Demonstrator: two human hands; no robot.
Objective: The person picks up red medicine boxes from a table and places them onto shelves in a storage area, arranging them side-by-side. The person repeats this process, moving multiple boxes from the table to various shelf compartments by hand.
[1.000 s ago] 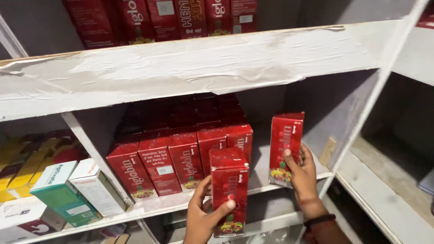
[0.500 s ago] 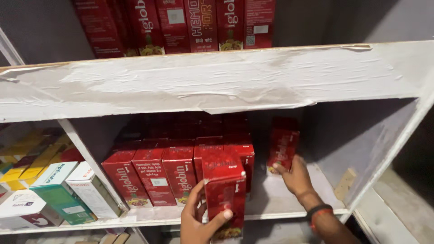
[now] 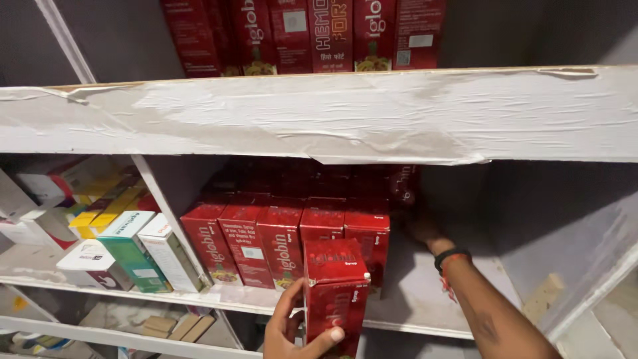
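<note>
Red carton (image 3: 334, 296) number one sits upright in your left hand (image 3: 292, 332), thumb across its front and fingers wrapped behind, held just in front of the shelf edge (image 3: 412, 326). Your right hand (image 3: 422, 226) is deep in the shadow at the back of the same shelf, next to a second red carton (image 3: 404, 186) standing there; you cannot tell whether those fingers are closed on it or only touching it.

Risks, as a judgement: the held carton is gripped low, so it could tip forward out of your palm. Your right forearm passes close to the front row of red cartons (image 3: 286, 242), and a careless pull back could knock the end one off the ledge.

Upper shelf (image 3: 345, 113): more tall red cartons (image 3: 312, 36) stand in a row, each with a fruit picture at the foot. Left compartment: a green-and-white box (image 3: 133, 252) and a white box (image 3: 169, 252) lean beside the divider, with yellow boxes (image 3: 100, 213) stacked behind. Peeling white paper covers the shelf faces.
</note>
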